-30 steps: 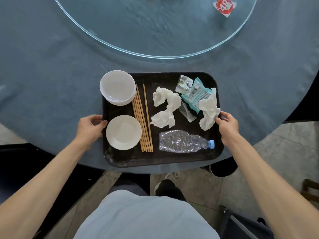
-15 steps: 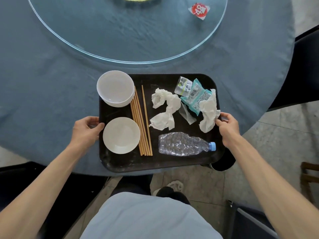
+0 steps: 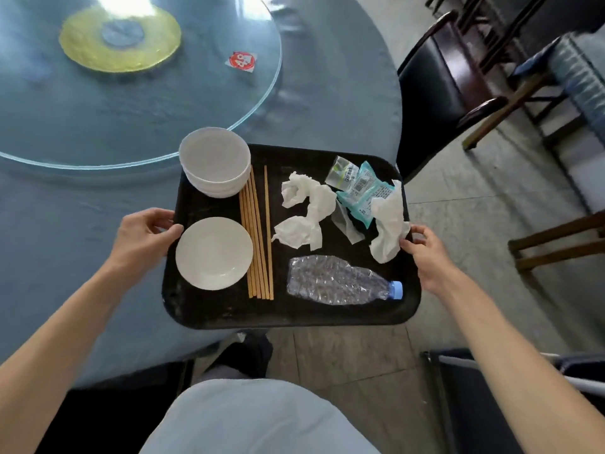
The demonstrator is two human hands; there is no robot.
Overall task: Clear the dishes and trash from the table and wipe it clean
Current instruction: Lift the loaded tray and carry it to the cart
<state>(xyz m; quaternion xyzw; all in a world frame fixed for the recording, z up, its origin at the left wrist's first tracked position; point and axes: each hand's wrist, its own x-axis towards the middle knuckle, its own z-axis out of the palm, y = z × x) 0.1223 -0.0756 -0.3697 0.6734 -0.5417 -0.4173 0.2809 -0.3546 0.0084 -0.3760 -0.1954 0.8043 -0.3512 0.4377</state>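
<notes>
A black tray hangs half over the edge of the round table with its blue cloth. My left hand grips the tray's left rim and my right hand grips its right rim. On the tray lie stacked white bowls, a white saucer, several wooden chopsticks, crumpled white napkins, teal and clear wrappers, and a crushed plastic bottle with a blue cap.
A glass turntable with a gold centre disc and a red sticker covers the table's middle. A dark chair stands at the right, wooden furniture legs further right, another dark chair near my right forearm. Tiled floor lies below.
The tray has come off the table toward me and to the right, both hands still on its rims. The view has swung right, showing chairs and floor.
</notes>
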